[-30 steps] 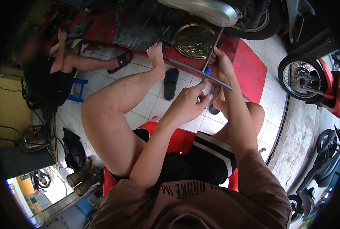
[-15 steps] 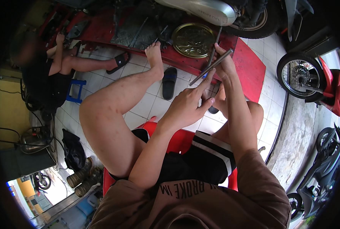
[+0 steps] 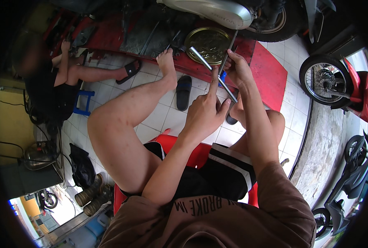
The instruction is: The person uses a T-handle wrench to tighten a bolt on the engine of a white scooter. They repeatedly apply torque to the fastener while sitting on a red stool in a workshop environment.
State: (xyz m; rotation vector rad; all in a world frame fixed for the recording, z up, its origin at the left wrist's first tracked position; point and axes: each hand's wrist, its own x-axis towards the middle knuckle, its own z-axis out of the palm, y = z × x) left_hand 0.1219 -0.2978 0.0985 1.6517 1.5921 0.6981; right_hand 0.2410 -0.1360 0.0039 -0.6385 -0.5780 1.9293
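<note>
My right hand (image 3: 238, 70) grips a long metal rod (image 3: 231, 46), which reaches up to the underside of the motorcycle's silver casing (image 3: 204, 11). A silver crossbar (image 3: 228, 92) crosses the rod diagonally, with a blue piece (image 3: 223, 76) near the junction. My left hand (image 3: 208, 105) has its index finger stretched up against the crossbar and its thumb apart, not gripping it. Just behind them, a round gold-coloured tray (image 3: 206, 41) with embossed patterns lies on the red platform (image 3: 263, 76).
A co-worker (image 3: 39, 78) sits at left beside a blue stool (image 3: 83, 103). A dark sandal (image 3: 183, 93) lies below my raised bare foot. I sit on a red chair (image 3: 171, 142). A red motorbike (image 3: 359, 91) and grey scooter (image 3: 353, 173) stand at right; boots (image 3: 89, 194) stand lower left.
The crossbar has swung round, from sloping down-right, through sloping up-right, to a steeper down-right slope. My left index finger has moved with it; my right hand stays on the rod.
</note>
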